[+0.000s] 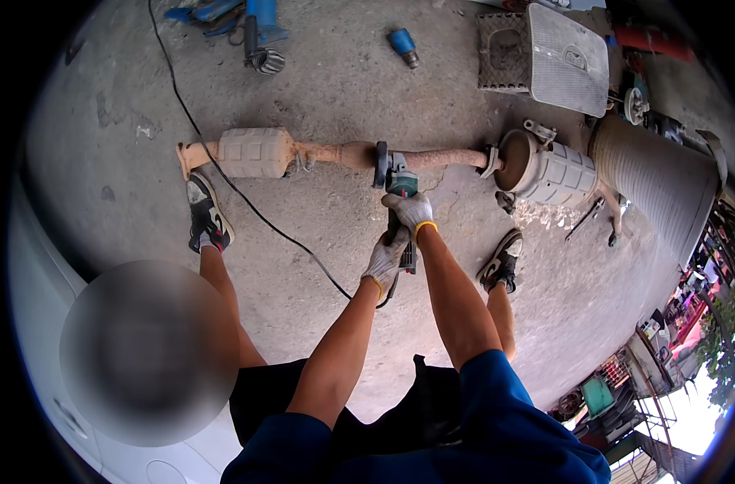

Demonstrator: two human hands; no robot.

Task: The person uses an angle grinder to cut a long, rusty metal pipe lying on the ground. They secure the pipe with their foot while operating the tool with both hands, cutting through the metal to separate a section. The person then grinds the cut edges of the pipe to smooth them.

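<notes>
An angle grinder with a green body and black handle has its disc at a rusty exhaust pipe lying across the concrete; actual contact is unclear. My right hand, in a white knit glove, is closed on the grinder near its head. Lower down, my left hand, also gloved, grips its rear body. The pipe joins a boxy silencer on the left and a larger one on the right. My left shoe is against the pipe's left end.
A black cord crosses the floor. Blue tools and a blue cylindrical tool lie beyond. At right are a grey step stool, a large ribbed cylinder and clutter. A white car body borders the left side.
</notes>
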